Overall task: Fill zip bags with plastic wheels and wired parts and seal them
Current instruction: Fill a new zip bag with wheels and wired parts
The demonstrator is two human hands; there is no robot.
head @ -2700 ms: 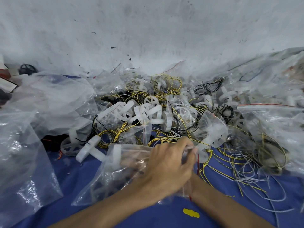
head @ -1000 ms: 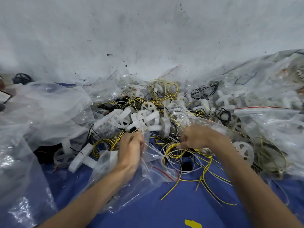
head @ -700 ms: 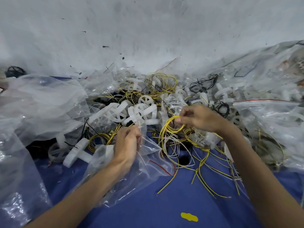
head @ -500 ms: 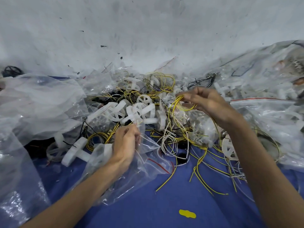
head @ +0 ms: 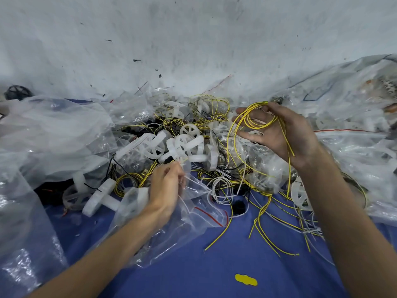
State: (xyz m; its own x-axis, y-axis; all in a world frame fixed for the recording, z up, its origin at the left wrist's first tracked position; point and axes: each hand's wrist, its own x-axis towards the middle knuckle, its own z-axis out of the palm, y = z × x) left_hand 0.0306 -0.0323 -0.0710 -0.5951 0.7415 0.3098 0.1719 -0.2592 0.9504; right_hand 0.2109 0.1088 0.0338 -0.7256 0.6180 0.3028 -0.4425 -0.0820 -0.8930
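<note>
A clear zip bag (head: 193,220) lies left of centre on the blue desk (head: 193,276), its rim pinched by the left hand (head: 166,188). Over the right half, the right hand (head: 277,132) holds up a loop of yellow wires (head: 251,117) between thumb and loosely spread fingers, the tails trailing to the desk. Filling appears under way. Next, the loop likely needs gathering and feeding into the bag's mouth, clear of the plastic wheels (head: 187,145) heaped toward the far edge.

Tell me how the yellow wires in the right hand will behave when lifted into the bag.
Likely floppy: the yellow wires droop in loose loops from the right hand. Probably light: a loose grip carries them. Trailing ends run into the pile, so they may snag.
</note>
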